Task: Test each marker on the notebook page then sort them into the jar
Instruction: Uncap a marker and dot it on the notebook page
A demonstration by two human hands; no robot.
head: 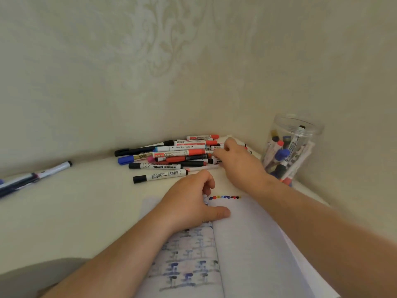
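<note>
Closest to the person lies the open notebook (247,244), with old ink marks showing through its left page. The left hand (191,203) rests on the page near the fold, fingers curled loosely and thumb flat on the paper, holding nothing; it seems to be there to keep the book open and steady. Just past it is a short row of colored test dots (224,197) on the right page. Farther out, the right hand (236,162) reaches into the pile of markers (171,157) on the surface (86,211). Its fingers bend around one marker at the edge of the pile, probably to pick the next one to test. Off to the far left lie a few other pens (36,175). Far right, in the corner, the clear jar (290,147) already has many markers standing in it.
</note>
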